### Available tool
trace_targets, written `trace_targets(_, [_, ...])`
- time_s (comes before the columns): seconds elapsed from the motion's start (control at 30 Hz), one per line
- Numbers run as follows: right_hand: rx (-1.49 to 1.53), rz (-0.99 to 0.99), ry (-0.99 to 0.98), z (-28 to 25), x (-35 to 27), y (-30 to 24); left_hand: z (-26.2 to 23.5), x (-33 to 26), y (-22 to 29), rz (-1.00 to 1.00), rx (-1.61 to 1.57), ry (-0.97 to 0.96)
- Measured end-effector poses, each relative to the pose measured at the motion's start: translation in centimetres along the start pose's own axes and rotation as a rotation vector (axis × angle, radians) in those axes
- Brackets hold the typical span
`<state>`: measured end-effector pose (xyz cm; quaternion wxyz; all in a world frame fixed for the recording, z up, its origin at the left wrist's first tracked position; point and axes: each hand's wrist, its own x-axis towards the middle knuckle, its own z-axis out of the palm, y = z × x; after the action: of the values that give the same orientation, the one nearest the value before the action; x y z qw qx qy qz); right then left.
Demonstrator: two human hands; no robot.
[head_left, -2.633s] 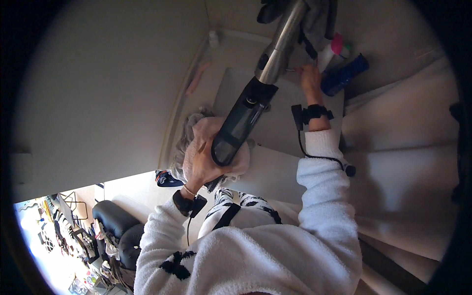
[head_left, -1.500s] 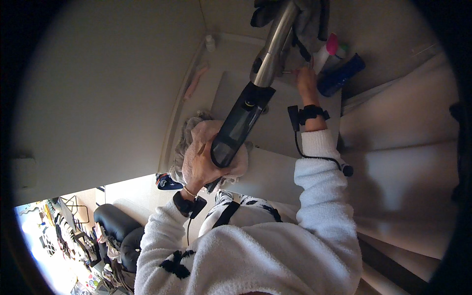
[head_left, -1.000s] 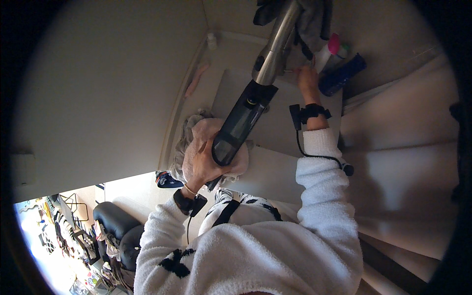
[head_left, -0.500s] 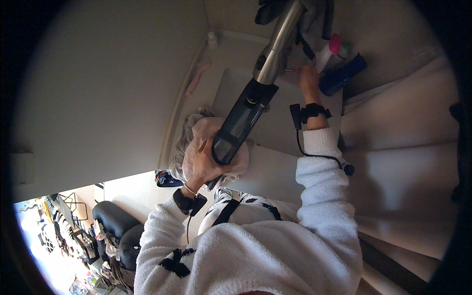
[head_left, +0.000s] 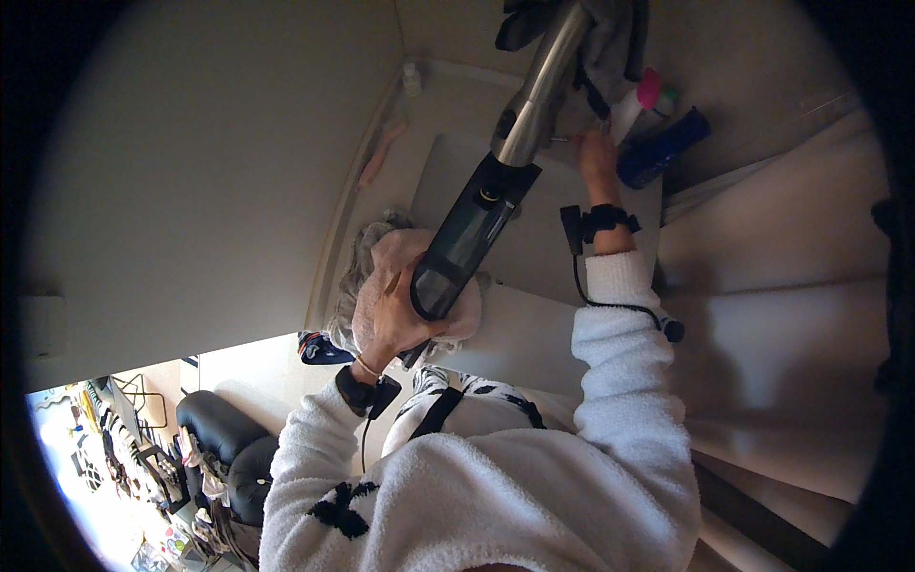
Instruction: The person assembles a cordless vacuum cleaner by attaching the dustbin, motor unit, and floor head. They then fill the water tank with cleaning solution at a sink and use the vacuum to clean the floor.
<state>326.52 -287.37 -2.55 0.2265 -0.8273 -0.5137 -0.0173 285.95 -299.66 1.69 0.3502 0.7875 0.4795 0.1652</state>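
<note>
A long appliance like a stick vacuum cleaner [head_left: 477, 229], with a silver tube and a dark see-through body, slants from the top toward me. My left hand [head_left: 396, 315] is closed around the rounded lower end of its dark body. Beneath that hand lies a bunched pink cloth [head_left: 381, 253] with grey fabric around it. My right hand [head_left: 598, 157] reaches forward, to the right of the silver tube. Its fingers are closed by a thin light-coloured rod [head_left: 560, 139]; what they grip is too small to make out.
Beside my right hand are a white bottle with a pink top [head_left: 648, 91] and a dark blue bottle [head_left: 664, 150]. Dark grey fabric [head_left: 610, 48] hangs at the top. A pale pink object [head_left: 383, 153] and a small white bottle [head_left: 412, 78] sit along the left wall.
Almost nothing differs. My right hand and forearm have shifted very slightly; my left hand keeps its hold on the appliance.
</note>
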Motion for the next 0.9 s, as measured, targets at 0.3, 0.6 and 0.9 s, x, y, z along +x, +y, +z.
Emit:
trace_targets(0.3, [0.09,-0.085,0.061,1.2,0.1,1.5,-0.1,0.0,-0.3,-0.001,0.072,-0.004])
trace_targets(0.6, [0.528,0.249,-0.163,0.3,2.0,1.4,-0.4,0.0,0.3,0.043,-0.088,0.055])
trace_targets(0.9, [0.903,0.191,0.242,-0.7,-7.2,-1.2,1.3,-2.3,-1.8,0.096,-0.124,0.037])
